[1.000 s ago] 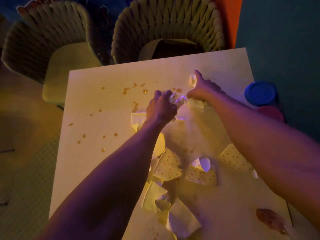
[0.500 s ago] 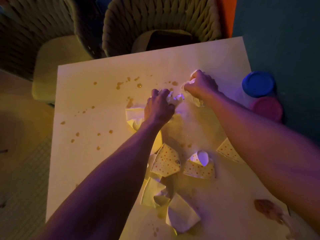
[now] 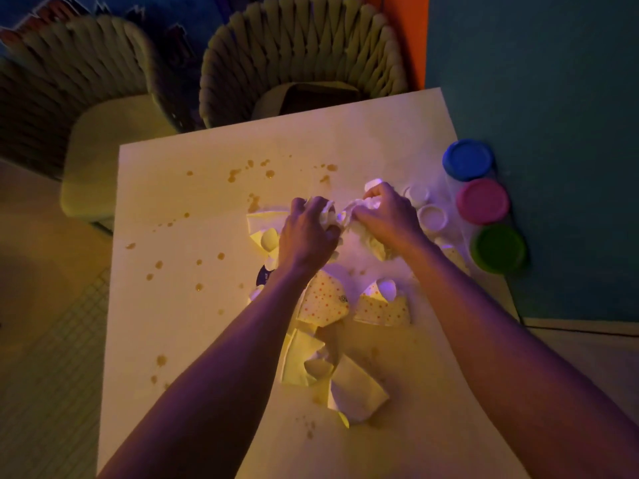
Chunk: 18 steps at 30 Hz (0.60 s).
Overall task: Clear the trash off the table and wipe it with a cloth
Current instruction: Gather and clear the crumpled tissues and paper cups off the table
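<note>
Both my hands work at the middle of the pale table (image 3: 193, 333). My left hand (image 3: 307, 233) is closed around crumpled white paper (image 3: 328, 214). My right hand (image 3: 387, 216) grips more crumpled paper (image 3: 371, 202) right beside it; the two wads touch between the hands. Nearer to me lie flattened paper cups: two dotted ones (image 3: 323, 302) (image 3: 382, 307) and plain ones (image 3: 301, 357) (image 3: 356, 392). Brown spill drops (image 3: 235, 174) speckle the table's left and far parts.
Three tubs with blue (image 3: 468, 159), pink (image 3: 482, 201) and green (image 3: 499, 248) lids stand by the table's right edge against a teal wall. Small white caps (image 3: 432, 217) lie next to them. Two woven chairs (image 3: 304, 57) (image 3: 69, 81) stand beyond the far edge.
Both hands have drawn closer to me and together, gathering crumpled paper. The view shifted, so the green lid and white caps now show at the right.
</note>
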{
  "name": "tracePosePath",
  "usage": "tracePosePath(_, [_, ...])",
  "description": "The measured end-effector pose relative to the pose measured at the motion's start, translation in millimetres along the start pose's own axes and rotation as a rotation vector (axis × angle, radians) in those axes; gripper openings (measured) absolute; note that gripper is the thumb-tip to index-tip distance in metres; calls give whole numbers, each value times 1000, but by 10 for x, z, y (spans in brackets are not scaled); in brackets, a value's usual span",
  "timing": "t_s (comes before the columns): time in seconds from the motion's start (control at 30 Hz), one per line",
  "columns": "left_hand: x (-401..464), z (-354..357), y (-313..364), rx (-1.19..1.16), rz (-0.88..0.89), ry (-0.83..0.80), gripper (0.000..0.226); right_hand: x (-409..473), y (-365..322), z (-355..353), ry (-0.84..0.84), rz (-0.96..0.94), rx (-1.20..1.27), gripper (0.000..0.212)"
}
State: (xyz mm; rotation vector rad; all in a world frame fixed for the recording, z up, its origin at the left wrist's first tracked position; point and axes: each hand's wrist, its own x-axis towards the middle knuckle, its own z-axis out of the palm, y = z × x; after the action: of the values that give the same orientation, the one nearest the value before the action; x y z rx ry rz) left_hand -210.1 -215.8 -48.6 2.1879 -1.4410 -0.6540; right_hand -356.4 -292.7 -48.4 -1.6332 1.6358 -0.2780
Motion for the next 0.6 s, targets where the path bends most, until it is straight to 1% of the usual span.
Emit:
tracePosePath(0.17, [-370,-79,-84,-15,29,-18,38,-649,191,40,8,-23,8,35])
tracePosePath(0.37, [-851,-153,-165,-48,87,-42,38,-1424,295,125,88,-5,25,31])
tracePosePath(0.5, [-1233,-183,-198,-64,236,-119,36,-1995,414,226,179,63,47,35])
tracePosePath(0.6, [-1480,-173,-181,-73,320,-149,40,-2390,521,315,228,123,61,37])
